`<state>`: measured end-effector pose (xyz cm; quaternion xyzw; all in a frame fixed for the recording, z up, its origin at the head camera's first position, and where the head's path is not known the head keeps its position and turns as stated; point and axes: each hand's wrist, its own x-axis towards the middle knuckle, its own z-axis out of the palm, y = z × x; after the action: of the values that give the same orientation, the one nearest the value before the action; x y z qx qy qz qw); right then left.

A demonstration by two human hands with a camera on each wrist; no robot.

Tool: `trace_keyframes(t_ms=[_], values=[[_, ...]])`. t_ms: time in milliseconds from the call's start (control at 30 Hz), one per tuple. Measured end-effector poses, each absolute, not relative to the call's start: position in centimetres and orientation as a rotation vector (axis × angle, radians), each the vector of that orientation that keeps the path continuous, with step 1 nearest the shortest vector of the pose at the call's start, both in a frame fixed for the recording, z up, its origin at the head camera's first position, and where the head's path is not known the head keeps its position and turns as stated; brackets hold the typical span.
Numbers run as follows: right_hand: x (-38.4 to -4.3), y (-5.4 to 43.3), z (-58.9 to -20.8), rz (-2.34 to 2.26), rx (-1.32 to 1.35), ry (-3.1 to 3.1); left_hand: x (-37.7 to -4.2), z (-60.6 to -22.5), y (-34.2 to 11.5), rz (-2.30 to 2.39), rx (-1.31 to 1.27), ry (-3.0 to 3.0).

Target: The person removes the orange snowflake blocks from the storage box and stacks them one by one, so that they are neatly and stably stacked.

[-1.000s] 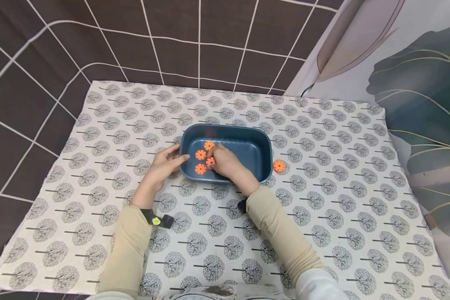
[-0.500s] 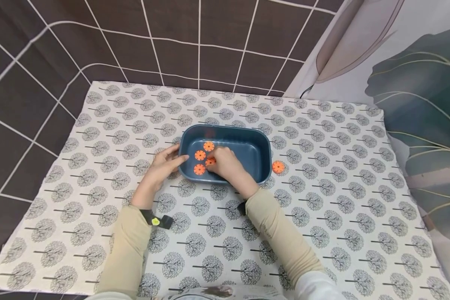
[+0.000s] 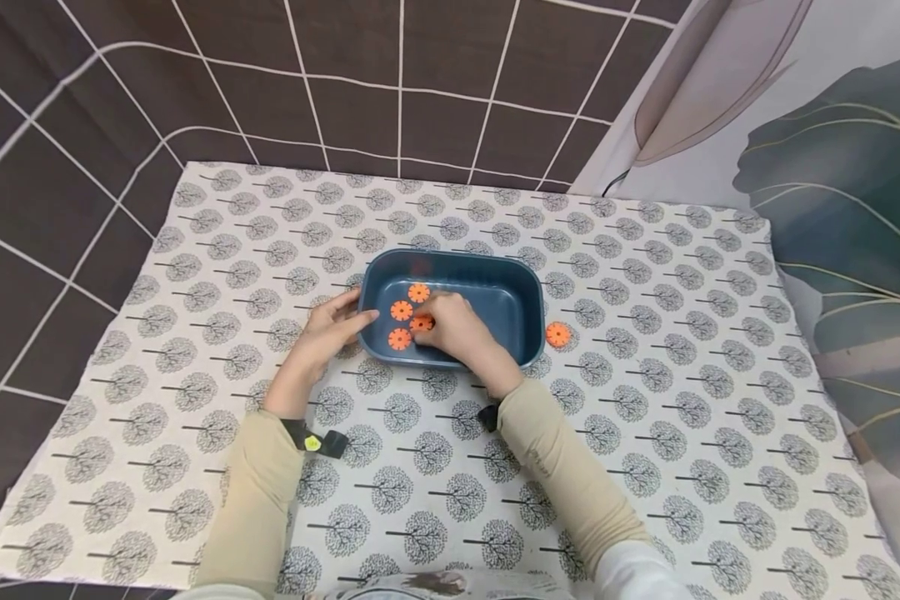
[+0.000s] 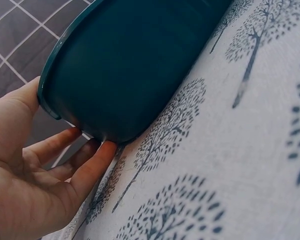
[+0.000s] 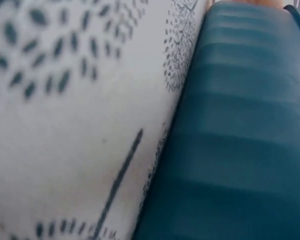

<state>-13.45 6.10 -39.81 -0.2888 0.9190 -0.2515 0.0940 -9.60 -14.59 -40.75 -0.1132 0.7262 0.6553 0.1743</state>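
A dark blue plastic tub [image 3: 495, 308] sits on the table, several orange notched discs lying flat in its left part. One such disc [image 3: 401, 310] is near the left wall, another disc [image 3: 418, 292] behind it and a third disc [image 3: 400, 339] in front. My left hand [image 3: 332, 329] grips the tub's left end, thumb over the rim; in the left wrist view, the left hand's fingers [image 4: 92, 170] touch the outer wall low down. Reaching over the front wall, my right hand [image 3: 453, 329] pinches an orange notched disc [image 3: 422, 322] at the tub's floor, its fingertips partly hidden.
One more orange disc [image 3: 558, 335] lies outside the tub, close to its right end. The tree-print cloth [image 3: 645, 400] covers the table, with a dark tiled-pattern curtain [image 3: 345, 83] behind it and a leaf-print curtain [image 3: 855, 208] at the right.
My right hand has shifted very slightly over the pinched disc and now hides part of it differently. The left hand, tub and other discs stay in place.
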Motion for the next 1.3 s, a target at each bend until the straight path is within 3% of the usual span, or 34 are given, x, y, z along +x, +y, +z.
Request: trace_keyframes(t_ms=[867, 1300], values=[[-11.6, 14.1, -39.1, -1.252, -1.104, 2.869, -9.5, -41.2, -14.3, 1.837, -0.331, 2.066], [-10.5, 18.7, -37.9, -1.178, -0.915, 2.954, -9.5, -41.0, -14.4, 1.859, -0.327, 2.076]])
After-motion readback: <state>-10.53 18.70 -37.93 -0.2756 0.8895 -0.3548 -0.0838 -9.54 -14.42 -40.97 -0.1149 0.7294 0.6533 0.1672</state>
